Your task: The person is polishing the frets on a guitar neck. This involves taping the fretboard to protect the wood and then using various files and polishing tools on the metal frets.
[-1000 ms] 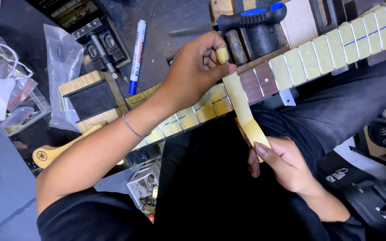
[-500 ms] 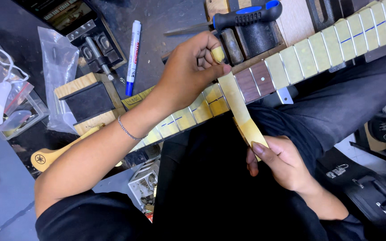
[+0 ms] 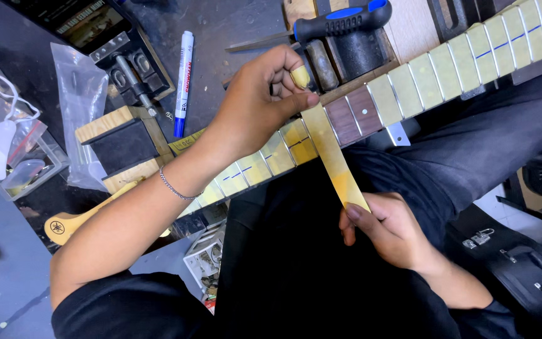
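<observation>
Head view: left hand [image 3: 265, 100] pins a yellow tape strip [image 3: 334, 157] onto the taped wooden guitar neck [image 3: 371, 107] across the lap; right hand [image 3: 387, 229] pinches its free end. Clear plastic bag [image 3: 79, 94] lies upper left beside a white-and-blue marker [image 3: 183, 75].

A crumpled clear plastic bag [image 3: 76, 94] lies at the left on the dark surface [image 3: 233, 25]. Beside it, at the far-left edge, sits a clear packet [image 3: 7, 135] holding white items. A dark, rectangular printed label [image 3: 89, 22] lies far left.
</observation>
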